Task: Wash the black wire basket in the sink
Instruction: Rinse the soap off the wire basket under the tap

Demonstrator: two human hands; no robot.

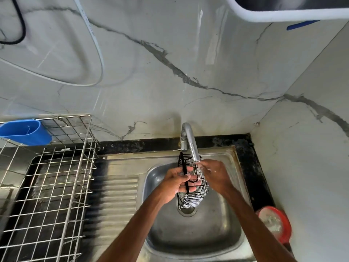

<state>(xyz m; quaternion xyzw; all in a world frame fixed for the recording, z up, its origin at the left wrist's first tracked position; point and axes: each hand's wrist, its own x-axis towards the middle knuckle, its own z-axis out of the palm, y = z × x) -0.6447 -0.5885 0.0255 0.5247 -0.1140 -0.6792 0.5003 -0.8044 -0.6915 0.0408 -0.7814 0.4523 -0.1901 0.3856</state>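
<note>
Item: black wire basket point(192, 188), held on end over the bowl of the steel sink point(222, 229), just under the spout of the tap point(190, 142).

Hands: our left hand point(177, 183) is closed around the basket's near side, fingers curled over a black bar of the frame. Our right hand point(214, 173) lies against the far side up by the spout, fingers bent; we cannot tell whether it grips the wire or only rubs it.

Progress: we judge the wash to be under way. The basket is in position at the tap and both hands are on it. Whether water is running we cannot say; the area at the spout is blurred. No soap or sponge is visible in either hand. Rinsing all sides, shaking off and setting the basket to dry look to be left.

Surface: steel sink with ribbed drainboard point(120, 193) to the left, set in a dark counter, stained along the back edge.

Room:
- wire dish rack point(56, 195) at left, with a blue cup point(26, 132) hung on its rim
- red round tub point(273, 224) at right of the sink
- white marble-pattern wall tiles point(170, 53) behind and at right
- white hose point(98, 50) and black cable point(21, 23) looped on the wall
</note>
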